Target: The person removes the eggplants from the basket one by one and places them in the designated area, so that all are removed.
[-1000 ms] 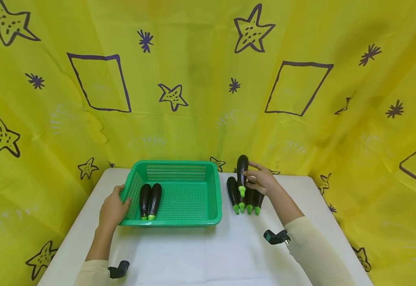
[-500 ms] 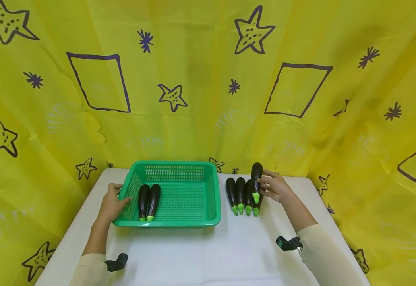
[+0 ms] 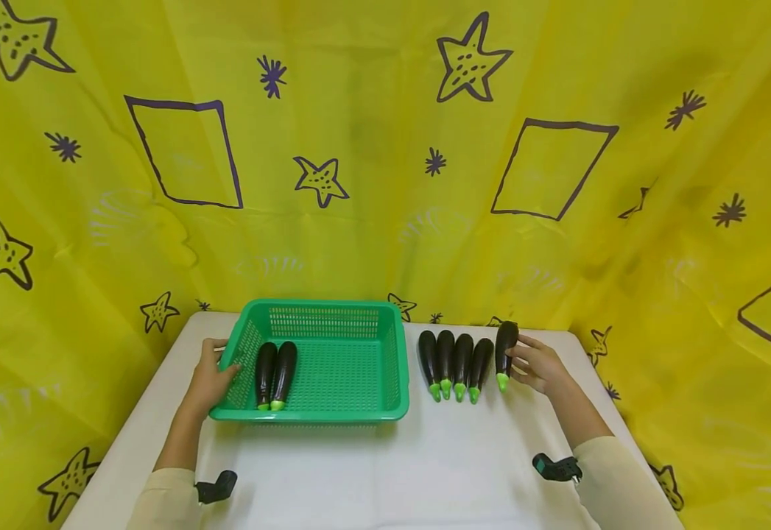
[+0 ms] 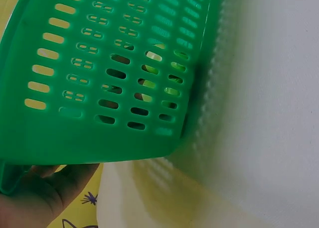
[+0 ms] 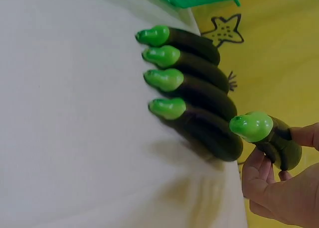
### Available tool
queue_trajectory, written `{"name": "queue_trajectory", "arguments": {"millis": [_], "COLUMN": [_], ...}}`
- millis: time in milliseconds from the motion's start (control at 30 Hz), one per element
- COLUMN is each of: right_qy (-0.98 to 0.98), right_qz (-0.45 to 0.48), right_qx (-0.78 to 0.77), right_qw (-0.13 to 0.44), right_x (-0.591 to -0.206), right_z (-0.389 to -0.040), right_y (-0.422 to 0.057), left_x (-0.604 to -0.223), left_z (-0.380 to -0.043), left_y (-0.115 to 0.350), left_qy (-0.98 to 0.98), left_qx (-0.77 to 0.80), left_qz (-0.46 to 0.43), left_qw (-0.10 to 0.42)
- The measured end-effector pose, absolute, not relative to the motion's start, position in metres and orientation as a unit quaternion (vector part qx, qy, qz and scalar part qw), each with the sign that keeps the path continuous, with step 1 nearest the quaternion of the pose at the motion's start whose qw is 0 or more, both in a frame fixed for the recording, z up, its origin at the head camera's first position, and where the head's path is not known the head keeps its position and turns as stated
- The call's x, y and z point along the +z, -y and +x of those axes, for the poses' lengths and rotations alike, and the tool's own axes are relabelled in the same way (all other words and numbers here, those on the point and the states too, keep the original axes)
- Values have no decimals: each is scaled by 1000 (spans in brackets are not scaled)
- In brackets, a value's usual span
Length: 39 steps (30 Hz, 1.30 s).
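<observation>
My right hand (image 3: pixel 539 364) grips a dark eggplant with a green stem end (image 3: pixel 506 353) between thumb and fingers. In the right wrist view this eggplant (image 5: pixel 284 143) is held above the table, apart from a row of several eggplants (image 5: pixel 199 86). That row (image 3: pixel 462 366) lies side by side, left of my right hand, stems toward me. On the left, my left hand (image 3: pixel 209 383) holds the left rim of a green plastic basket (image 3: pixel 398 361), thumb over the edge. Two eggplants (image 3: pixel 283 375) lie inside the basket at its left. The left wrist view shows the basket's slotted wall (image 4: pixel 99 133) and part of my left hand (image 4: pixel 50 193).
A white table (image 3: pixel 358 478) carries the basket and the eggplant row. Behind and beside it hangs a yellow curtain (image 3: pixel 372 243) with drawn stars and frames. Dark wrist devices (image 3: pixel 557 467) sit on both forearms.
My right hand has carried its eggplant rightward and lower, from over the row to its right side. The row came into full view. My left hand stays at the basket rim.
</observation>
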State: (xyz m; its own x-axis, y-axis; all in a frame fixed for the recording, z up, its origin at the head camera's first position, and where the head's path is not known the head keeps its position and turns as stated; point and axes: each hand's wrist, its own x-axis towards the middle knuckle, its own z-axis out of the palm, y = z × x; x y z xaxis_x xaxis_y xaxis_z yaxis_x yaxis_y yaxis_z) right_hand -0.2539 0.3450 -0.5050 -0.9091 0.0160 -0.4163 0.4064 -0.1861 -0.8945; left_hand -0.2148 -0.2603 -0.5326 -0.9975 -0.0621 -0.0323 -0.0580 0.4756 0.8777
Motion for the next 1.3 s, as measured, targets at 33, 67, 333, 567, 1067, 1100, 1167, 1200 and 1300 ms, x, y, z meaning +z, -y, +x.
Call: {"name": "queue_trajectory", "arguments": {"millis": [33,67,333,567,1067,1100,1167,1200,1300], "right_qy": [-625,-625,-649,-682,-768,-771,-775,-775,-776], "right_qz": [172,175,207,204,205,204,202,198,190], "right_qx": [-751,-750,-722,-693,-603,-600,-594,-595,-596], "right_qw": [129,128,119,108,71,72,76,75,82], "right_x": [-506,-508,-518,-529,-549,-550,-552,-553,-554], "right_z": [-254,-254,-252,-254,-270,-270,-270,-270,-269], "right_y": [-349,-352,-365,-359,-344,-344,-346,-348,-349], "left_x": [-533,-533,-532,-529,-530,-530,-530,-530,-530], "left_z": [-215,-215,-217,-221,-223,-223,-223,-223,-223], "left_y": [261,261,264,266,262,262,263,263,265], "left_qy": [856,854,839,844,850,850,852,852,853], "left_qx": [-515,-519,-541,-531,-521,-520,-518,-517,-516], "left_qz": [37,38,40,38,34,33,32,32,32], "left_qw": [-3,-7,-36,-62,-72,-72,-71,-71,-71]}}
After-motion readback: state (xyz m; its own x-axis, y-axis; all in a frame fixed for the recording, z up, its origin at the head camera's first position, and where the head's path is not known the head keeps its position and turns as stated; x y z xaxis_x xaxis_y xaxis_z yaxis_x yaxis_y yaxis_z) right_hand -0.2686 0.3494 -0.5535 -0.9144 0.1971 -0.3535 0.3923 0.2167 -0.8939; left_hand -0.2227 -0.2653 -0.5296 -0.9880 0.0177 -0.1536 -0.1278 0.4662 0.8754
